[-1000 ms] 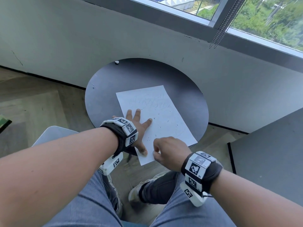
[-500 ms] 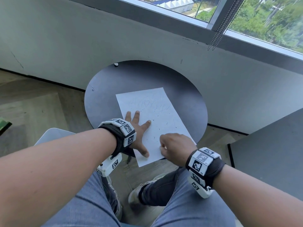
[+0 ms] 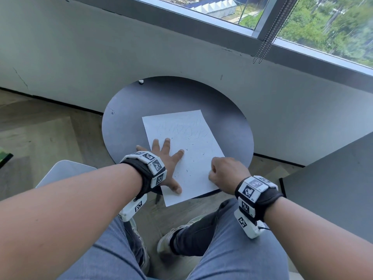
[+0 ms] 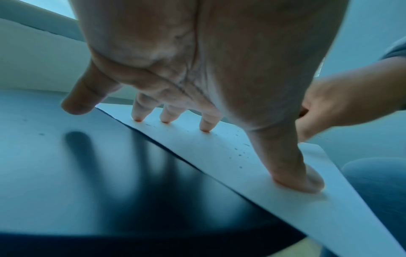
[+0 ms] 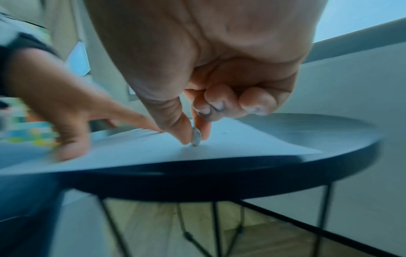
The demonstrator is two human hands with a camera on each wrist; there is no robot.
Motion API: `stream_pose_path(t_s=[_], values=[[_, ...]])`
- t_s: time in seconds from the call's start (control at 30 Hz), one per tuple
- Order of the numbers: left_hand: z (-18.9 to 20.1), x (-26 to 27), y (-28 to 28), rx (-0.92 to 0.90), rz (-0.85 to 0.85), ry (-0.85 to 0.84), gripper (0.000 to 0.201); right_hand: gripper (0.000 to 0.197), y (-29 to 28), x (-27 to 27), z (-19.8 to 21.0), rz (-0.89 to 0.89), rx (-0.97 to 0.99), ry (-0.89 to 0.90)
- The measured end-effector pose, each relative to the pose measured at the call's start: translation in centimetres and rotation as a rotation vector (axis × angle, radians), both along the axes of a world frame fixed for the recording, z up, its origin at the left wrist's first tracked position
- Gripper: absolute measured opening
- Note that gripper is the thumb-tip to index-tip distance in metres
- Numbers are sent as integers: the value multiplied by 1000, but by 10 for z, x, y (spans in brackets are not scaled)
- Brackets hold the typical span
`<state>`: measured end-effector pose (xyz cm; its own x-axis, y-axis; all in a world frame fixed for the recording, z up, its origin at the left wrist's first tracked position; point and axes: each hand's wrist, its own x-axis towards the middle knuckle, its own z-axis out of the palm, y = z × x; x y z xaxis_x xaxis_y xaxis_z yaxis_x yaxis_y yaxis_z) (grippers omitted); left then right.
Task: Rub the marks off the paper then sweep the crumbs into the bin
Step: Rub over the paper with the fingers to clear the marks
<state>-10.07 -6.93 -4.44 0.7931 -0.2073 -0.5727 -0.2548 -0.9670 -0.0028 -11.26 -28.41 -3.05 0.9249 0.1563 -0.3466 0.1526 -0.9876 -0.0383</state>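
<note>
A white sheet of paper (image 3: 187, 146) lies on a round dark table (image 3: 131, 110), its near corner hanging over the edge. Faint marks show near its far end and dark crumbs (image 3: 186, 170) dot the near half. My left hand (image 3: 167, 158) presses flat on the paper's left side with fingers spread (image 4: 206, 125). My right hand (image 3: 226, 172) sits at the paper's near right edge, thumb and forefinger pinching a small grey eraser (image 5: 196, 137) whose tip touches the paper (image 5: 153, 151). No bin is in view.
A small white object (image 3: 141, 81) lies at the table's far rim by the grey wall. A grey seat (image 3: 66, 170) is at my left, a dark tabletop (image 3: 333, 182) at my right. My legs and shoes are under the table's near edge.
My right hand has slid to the right along the near part of the paper, from beside the left thumb to the right edge. The left hand has stayed pressed in place.
</note>
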Motion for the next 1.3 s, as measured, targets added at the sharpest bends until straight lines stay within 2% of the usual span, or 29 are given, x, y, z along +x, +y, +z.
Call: stream_pose_path(t_s=[0.1, 0.17, 0.23, 0.37, 0.47, 0.53, 0.7, 0.9, 1.17, 1.3], values=[[1, 7, 11, 40, -25, -7, 134, 17, 24, -22, -6, 158, 72, 25], [2, 11, 16, 72, -43, -19, 134, 17, 29, -26, -7, 199, 111, 42], [3, 14, 20, 89, -64, -41, 134, 17, 23, -18, -7, 156, 114, 40], [7, 18, 24, 90, -99, -75, 130, 15, -5, 10, -7, -45, 77, 3], [15, 20, 14, 43, -147, -62, 115, 13, -10, 21, -11, -101, 86, -7], [16, 16, 5, -24, -153, -40, 107, 12, -7, 22, -14, -99, 83, -10], [-3, 8, 0, -99, -136, -20, 113, 14, -5, 20, -9, -53, 54, -28], [-5, 7, 3, -80, -151, -27, 115, 17, 17, -10, -10, 221, 73, -14], [0, 9, -2, -55, -177, -11, 113, 15, 11, 42, -11, 44, -8, -60], [0, 9, -2, -41, -174, -7, 115, 16, 22, 24, -9, 115, -17, -76]])
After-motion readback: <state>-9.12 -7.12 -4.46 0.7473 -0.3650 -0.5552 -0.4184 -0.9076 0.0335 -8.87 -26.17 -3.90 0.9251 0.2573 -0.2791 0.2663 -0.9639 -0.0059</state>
